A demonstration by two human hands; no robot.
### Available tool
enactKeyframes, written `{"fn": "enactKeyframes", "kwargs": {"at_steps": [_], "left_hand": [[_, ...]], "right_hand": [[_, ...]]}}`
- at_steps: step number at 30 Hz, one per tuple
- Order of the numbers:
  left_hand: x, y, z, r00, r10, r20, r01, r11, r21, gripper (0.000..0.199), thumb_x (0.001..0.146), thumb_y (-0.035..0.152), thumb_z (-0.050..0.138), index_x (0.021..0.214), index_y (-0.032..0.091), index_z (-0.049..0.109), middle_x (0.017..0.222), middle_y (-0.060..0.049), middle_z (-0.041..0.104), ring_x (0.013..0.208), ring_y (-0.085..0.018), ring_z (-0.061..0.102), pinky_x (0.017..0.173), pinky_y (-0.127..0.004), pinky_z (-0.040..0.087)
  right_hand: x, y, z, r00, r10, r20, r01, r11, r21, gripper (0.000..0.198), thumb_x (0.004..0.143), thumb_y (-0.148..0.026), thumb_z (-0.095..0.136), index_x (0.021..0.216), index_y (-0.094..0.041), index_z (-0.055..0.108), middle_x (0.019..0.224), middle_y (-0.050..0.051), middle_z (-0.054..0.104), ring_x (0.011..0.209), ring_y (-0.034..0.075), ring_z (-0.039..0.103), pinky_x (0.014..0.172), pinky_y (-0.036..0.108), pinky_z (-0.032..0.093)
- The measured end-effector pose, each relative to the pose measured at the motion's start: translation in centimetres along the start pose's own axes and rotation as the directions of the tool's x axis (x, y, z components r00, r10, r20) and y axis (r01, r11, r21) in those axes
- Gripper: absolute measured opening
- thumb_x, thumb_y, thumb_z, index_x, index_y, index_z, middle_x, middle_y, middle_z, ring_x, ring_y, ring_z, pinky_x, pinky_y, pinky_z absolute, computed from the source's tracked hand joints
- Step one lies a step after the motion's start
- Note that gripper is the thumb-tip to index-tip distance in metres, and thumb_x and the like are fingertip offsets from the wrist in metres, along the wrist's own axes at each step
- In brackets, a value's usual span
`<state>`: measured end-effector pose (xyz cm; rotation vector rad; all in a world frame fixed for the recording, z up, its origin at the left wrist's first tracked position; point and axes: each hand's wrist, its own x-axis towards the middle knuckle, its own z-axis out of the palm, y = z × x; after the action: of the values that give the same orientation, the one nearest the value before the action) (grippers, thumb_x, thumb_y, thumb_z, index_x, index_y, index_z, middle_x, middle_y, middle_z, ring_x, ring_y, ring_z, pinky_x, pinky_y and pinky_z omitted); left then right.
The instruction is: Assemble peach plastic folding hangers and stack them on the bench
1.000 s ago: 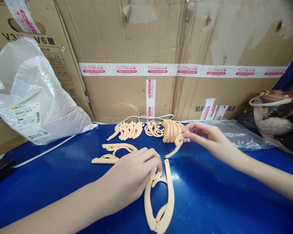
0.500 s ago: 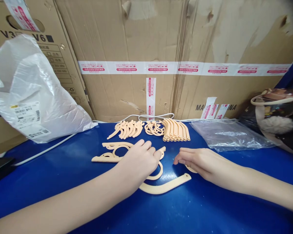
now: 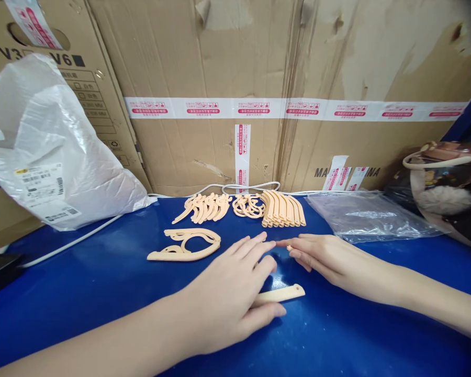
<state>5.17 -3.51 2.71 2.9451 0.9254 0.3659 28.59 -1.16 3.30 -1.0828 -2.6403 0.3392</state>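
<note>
cardboard backdrop (image 3: 180, 149): white tape (image 3: 225, 109) with red printing runs across it; low at right, "ma" and "ina" show either side of the tape strips (image 3: 335, 175).
carton (image 3: 109, 118): at far left, reads "v3" and "v6", with the square after v6 filled black.
blue table (image 3: 337, 340): glossy; a pale beige hanger (image 3: 284, 294) lies near the middle, mostly hidden, one smooth arm showing a hole by its tip.
second hanger (image 3: 196, 255): farther left, curved arms folded round.
left hand (image 3: 227, 296): open, palm down over the nearer hanger.
right hand (image 3: 327, 262): pinching a small pale piece (image 3: 289, 248).
</note>
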Motion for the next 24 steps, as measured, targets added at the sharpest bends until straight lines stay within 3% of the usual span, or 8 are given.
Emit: {"fn": "enactKeyframes", "kwargs": {"at_steps": [4,8,13,20,24], "left_hand": [[-0.3,-0.1,1.0,0.998,0.003,0.064,0.003,0.995,-0.096,0.025,0.096,0.040,0.041,0.098,0.018,0.052,0.140,-0.012,0.044,0.141,-0.029,0.020,0.112,-0.054,0.022],[-0.1,-0.5,1.4,0.999,-0.008,0.041,0.015,0.985,-0.174,0.019,0.099,0.031,0.034,0.094,0.019,0.048,0.138,-0.009,0.046,0.141,-0.024,0.021,0.113,-0.051,0.024],[-0.1,-0.4,1.0,0.996,-0.085,0.014,0.085,0.952,-0.295,0.019,0.100,0.031,0.030,0.090,0.021,0.043,0.133,-0.009,0.050,0.140,-0.021,0.024,0.112,-0.050,0.028],[-0.2,-0.6,1.2,0.995,-0.097,-0.031,0.082,0.943,-0.322,0.016,0.100,0.030,0.032,0.096,0.021,0.044,0.136,-0.010,0.047,0.140,-0.023,0.024,0.110,-0.051,0.031],[-0.1,-0.7,1.2,0.995,-0.088,-0.036,0.072,0.944,-0.323,0.018,0.099,0.031,0.033,0.105,0.020,0.046,0.136,-0.011,0.047,0.139,-0.023,0.026,0.111,-0.053,0.026]], "right_hand": [[0.4,0.4,0.2,0.998,0.059,0.024,-0.059,0.998,0.017,0.040,0.101,-0.041,0.024,0.095,-0.019,0.056,0.062,-0.002,0.053,0.053,0.012,0.050,0.056,0.025,0.039],[0.2,0.5,0.5,0.986,0.160,-0.036,-0.158,0.986,0.061,0.037,0.100,-0.044,0.025,0.085,-0.020,0.049,0.067,-0.001,0.055,0.059,0.013,0.051,0.059,0.026,0.037],[-0.5,0.1,0.4,0.993,0.114,0.028,-0.116,0.984,0.131,0.038,0.101,-0.041,0.021,0.079,-0.021,0.044,0.069,-0.001,0.053,0.061,0.013,0.051,0.059,0.027,0.037],[-0.6,-0.4,0.5,0.999,0.023,0.028,-0.027,0.991,0.134,0.030,0.099,-0.042,0.033,0.082,-0.020,0.047,0.066,-0.003,0.052,0.057,0.012,0.047,0.055,0.025,0.033],[-0.7,-0.6,0.8,0.999,0.027,0.035,-0.031,0.991,0.129,0.031,0.099,-0.041,0.032,0.085,-0.020,0.049,0.067,-0.002,0.054,0.057,0.011,0.048,0.056,0.024,0.035]]}}
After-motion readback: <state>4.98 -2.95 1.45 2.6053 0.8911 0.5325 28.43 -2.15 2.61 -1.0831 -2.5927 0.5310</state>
